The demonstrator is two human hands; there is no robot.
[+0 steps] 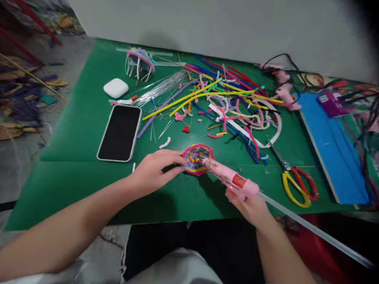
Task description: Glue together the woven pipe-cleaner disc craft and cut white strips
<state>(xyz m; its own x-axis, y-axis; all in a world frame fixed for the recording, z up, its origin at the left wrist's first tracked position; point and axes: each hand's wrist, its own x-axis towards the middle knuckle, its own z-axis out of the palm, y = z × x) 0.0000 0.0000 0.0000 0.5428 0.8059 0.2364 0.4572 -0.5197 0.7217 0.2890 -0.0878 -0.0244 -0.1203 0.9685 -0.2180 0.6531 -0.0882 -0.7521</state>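
Observation:
My right hand [248,205] is wrapped round a pink hot glue gun [226,175], with a long clear glue stick [314,228] running out of its back. The gun's nozzle points at the middle of a round piece of coiled pipe cleaners [196,167], pink at the rim with yellow, blue and purple rings. Whether the nozzle touches it I cannot tell. My left hand [158,167] pinches the left edge of this disc between thumb and fingers, just above the green table [142,205].
Loose pipe cleaners [195,96] are heaped at the back. A phone [120,133] and a white case [116,88] lie left, near a small pipe-cleaner piece [139,63]. Scissors [291,173] and a blue board [334,154] lie right. More pink glue guns [286,92] rest behind.

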